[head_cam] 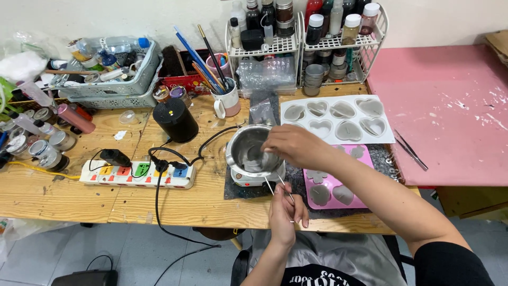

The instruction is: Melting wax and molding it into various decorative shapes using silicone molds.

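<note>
My right hand (pixel 295 146) hovers over the right rim of a metal bowl (pixel 244 153), fingers bunched and pointing down into it; what they hold, if anything, is hidden. The bowl sits on a small white heater (pixel 253 180) resting on a dark mat. My left hand (pixel 286 211) is at the table's front edge just below the heater, pinching thin metal tweezers (pixel 279 186) whose two prongs point up toward the bowl.
A white heart-shaped mould tray (pixel 338 119) and a pink silicone mould (pixel 332 184) lie right of the bowl. A pink board (pixel 450 106) carries loose tweezers (pixel 411 151). Left are a power strip (pixel 136 175), black cylinder (pixel 176 121), brush mug (pixel 227 99), jars and baskets.
</note>
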